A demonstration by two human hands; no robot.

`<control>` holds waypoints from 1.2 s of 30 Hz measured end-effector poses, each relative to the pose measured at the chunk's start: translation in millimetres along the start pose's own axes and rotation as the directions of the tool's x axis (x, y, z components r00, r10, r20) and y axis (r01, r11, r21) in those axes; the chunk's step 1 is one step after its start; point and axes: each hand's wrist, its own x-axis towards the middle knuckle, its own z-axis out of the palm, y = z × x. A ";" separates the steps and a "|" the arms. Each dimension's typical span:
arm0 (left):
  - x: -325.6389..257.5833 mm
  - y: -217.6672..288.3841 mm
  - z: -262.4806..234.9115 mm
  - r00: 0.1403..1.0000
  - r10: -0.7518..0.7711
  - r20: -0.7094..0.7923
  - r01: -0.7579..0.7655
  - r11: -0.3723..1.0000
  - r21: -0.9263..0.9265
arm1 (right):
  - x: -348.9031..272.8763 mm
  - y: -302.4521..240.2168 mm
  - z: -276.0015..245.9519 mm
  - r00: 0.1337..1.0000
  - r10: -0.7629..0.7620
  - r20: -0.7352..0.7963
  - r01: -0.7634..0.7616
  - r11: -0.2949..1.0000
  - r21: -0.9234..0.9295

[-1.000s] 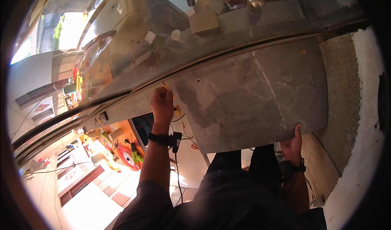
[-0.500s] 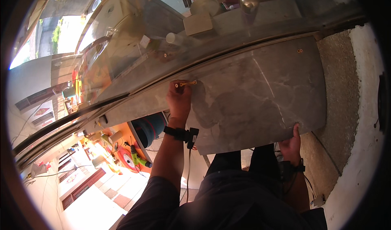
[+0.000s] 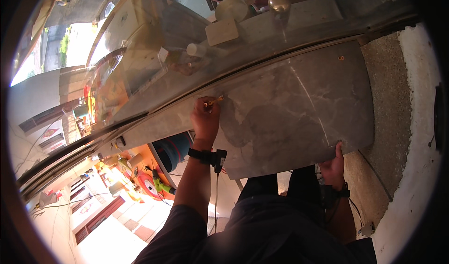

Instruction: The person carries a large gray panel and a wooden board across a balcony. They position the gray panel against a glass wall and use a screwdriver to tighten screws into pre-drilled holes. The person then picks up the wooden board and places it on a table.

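Observation:
A grey stone-like slab [image 3: 280, 119] with a pale streak lies in front of me. Near its far left edge, my left hand [image 3: 206, 119] is closed, its fingertips pinching a small brass-coloured piece [image 3: 215, 100] just over the surface. A round brass end shows between the fingers; its exact kind is too small to tell. At the slab's near right edge, my right hand [image 3: 333, 165] grips the rim, thumb on top and the other fingers mostly hidden beneath. Two small brass-coloured rings [image 3: 341, 58] lie side by side on the slab's far right part.
A window frame rail [image 3: 262, 65] runs along the slab's far side, with glass beyond it. Through the glass show a metal dome [image 3: 279, 3] and a white cup [image 3: 195, 50]. A dark blue bucket [image 3: 174, 151] and a green power tool [image 3: 162, 184] are lower left. A rough wall is at right.
My left hand has turned slightly, and the brass-coloured piece now tilts more and sits closer to the fingers. The right hand keeps its hold on the slab's edge. The view has shifted a little.

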 end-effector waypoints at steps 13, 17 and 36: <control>5.1 -0.8 -0.3 0.992 0.086 0.088 -0.092 0.994 0.063 | -5.9 -0.9 5.1 0.998 0.013 0.056 -0.014 1.000 0.009; 5.8 4.7 -1.2 0.992 0.097 0.079 -0.102 0.993 0.059 | -4.0 -0.6 2.2 0.999 0.007 0.035 -0.007 1.000 0.005; 16.7 -8.0 -0.2 0.952 0.230 0.202 -0.261 0.954 0.145 | -3.0 -0.2 0.3 1.000 -0.007 0.025 0.006 0.999 0.039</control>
